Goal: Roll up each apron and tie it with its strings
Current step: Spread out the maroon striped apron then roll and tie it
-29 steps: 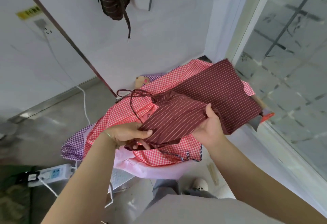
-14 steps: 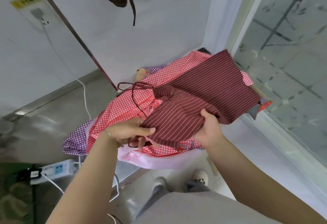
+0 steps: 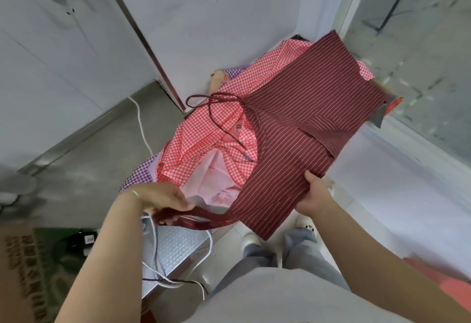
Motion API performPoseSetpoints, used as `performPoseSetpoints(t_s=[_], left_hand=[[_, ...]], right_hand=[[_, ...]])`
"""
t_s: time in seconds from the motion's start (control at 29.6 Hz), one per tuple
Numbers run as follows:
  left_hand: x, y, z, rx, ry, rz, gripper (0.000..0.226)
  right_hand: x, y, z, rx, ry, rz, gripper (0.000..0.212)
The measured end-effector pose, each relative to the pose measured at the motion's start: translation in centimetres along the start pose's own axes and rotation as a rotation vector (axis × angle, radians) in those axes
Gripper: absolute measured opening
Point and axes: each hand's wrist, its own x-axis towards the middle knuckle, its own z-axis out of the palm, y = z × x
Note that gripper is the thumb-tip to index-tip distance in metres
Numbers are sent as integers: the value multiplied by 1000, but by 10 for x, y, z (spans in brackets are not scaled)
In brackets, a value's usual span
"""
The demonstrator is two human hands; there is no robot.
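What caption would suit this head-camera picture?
Both hands, left and right, hold a maroon striped apron above red checked aprons.

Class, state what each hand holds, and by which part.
Both hold the striped apron: right hand grips its near edge; left hand pulls a stretched-out part sideways.

Back-room or utility corner of shop or workplace suggested: bare white wall, grey concrete floor, glass partition, heap of checked aprons, loose white cable, cardboard box.
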Motion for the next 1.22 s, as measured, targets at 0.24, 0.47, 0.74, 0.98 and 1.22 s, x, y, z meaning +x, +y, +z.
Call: performPoseSetpoints(t_s=[0.24,0.47,0.74,0.98,1.22], left_hand=[[62,73,62,-207,429,308,52],[96,81,72,-479,207,290,93],[88,35,55,-308,-101,221,57],[46,-14,6,8,80,66,42],[35,-18,-25,607,364,-399,39]], right_hand=[[-9,31,-12,-215,-57,-29,21],[-18,62,-20,-337,-124,-32,30],[-7,61,-21,-279,-77,44,22],[14,71,-12,-334,39,90,22],[21,65,-6,-677,32,65,32]])
